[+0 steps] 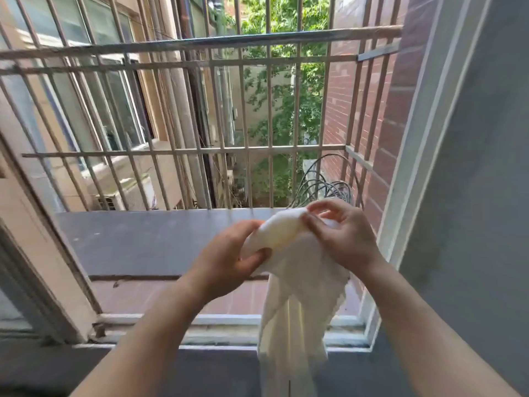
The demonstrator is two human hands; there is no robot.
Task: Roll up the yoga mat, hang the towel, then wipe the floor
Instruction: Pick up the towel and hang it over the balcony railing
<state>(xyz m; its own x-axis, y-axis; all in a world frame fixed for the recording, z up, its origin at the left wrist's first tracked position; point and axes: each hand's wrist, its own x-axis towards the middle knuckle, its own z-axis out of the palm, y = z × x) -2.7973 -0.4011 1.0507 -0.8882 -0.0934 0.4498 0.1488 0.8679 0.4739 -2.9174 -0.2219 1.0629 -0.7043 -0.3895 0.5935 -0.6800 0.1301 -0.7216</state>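
A white towel (289, 305) hangs down between my two hands in front of an open window. My left hand (229, 259) grips the bunched upper end of the towel from the left, thumb underneath. My right hand (340, 233) pinches the same bunched end from the right, fingers curled over the cloth. The rest of the towel droops past the window sill and out of the bottom of the view. No yoga mat is in view.
Metal window bars (200, 150) form a cage outside, with a thick horizontal rail (229, 41) across the top. A grey ledge (128, 239) lies below the bars. Coiled cables (323, 184) sit at the right corner. The grey wall (472, 196) stands right.
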